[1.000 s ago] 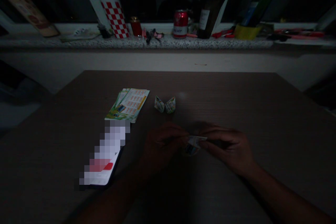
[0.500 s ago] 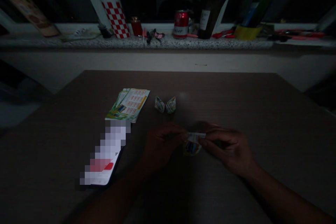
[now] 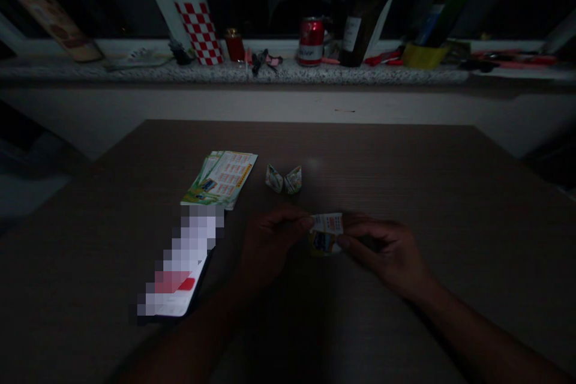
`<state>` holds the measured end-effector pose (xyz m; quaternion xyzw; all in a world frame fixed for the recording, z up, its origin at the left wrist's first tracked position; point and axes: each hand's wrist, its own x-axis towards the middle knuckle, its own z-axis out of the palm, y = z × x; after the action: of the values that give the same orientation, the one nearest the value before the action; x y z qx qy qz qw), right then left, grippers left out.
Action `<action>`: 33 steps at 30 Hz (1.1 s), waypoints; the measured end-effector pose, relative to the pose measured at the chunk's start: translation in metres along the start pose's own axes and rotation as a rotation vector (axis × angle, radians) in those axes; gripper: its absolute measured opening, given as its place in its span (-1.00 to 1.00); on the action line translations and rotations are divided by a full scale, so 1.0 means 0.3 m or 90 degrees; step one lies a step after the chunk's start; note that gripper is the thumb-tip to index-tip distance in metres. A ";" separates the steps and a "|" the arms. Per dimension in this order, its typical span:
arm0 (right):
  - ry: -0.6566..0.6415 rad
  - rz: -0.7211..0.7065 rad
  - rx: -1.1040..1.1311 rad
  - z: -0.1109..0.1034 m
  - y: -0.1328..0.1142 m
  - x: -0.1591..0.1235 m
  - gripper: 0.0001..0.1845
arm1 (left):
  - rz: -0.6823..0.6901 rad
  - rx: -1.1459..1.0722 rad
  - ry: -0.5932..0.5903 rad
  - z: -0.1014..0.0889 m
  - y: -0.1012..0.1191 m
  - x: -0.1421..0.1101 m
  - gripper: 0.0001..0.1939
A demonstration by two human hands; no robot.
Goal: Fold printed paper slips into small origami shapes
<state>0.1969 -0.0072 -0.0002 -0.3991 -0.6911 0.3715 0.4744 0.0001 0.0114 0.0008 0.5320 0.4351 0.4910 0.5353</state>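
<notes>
A small folded piece of printed paper is held above the table between both hands. My left hand pinches its left edge between thumb and fingers. On the opposite edge, the thumb and fingers of my right hand are closed. White print shows on the paper's upper part and a yellow and blue picture on its lower part. Beyond the hands stand two small folded paper pieces, side by side. To their left lies a stack of printed cards with green and white faces.
A lit phone, partly blurred out, lies left of my left forearm on the wooden table. Along the stone windowsill stand a checkered bottle, a red can, a dark bottle and a yellow container.
The folded paper has moved slightly left and up, and more of its printed upper part shows. Both hands have shifted a little left with it. The other things stay put.
</notes>
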 end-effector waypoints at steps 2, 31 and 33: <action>-0.011 -0.002 -0.006 -0.001 0.002 -0.001 -0.92 | -0.016 -0.009 0.003 0.000 0.000 -0.001 -0.95; -0.001 0.093 -0.077 0.000 0.011 -0.013 -0.85 | -0.050 -0.054 0.061 -0.013 -0.033 0.008 -0.85; 0.019 0.092 -0.087 -0.001 0.018 -0.012 -0.85 | -0.023 -0.016 0.064 -0.011 -0.019 0.006 -0.88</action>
<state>0.1993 -0.0083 -0.0062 -0.4850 -0.6770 0.3508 0.4282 -0.0027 0.0141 -0.0050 0.4919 0.4647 0.5133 0.5279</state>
